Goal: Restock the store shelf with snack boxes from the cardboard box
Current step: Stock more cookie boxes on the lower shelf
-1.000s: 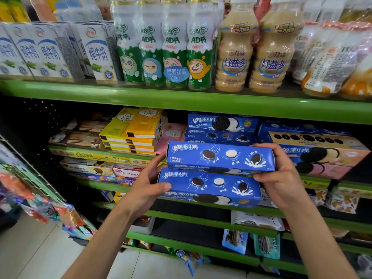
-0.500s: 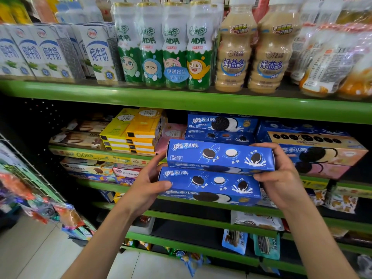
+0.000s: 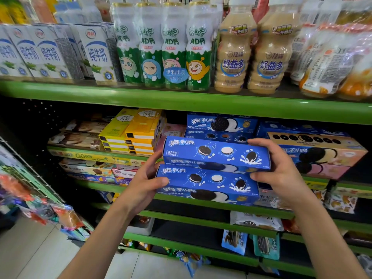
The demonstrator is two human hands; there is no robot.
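Two blue boxes (image 3: 213,168) held btwn hands, shelved boxes (image 3: 219,127) right behind.

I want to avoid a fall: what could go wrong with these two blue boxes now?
1. The upper blue box only rests on the lower blue box; clamped at the ends by the left hand and right hand, it may slide off.
2. Pushing in, they might knock the yellow boxes.
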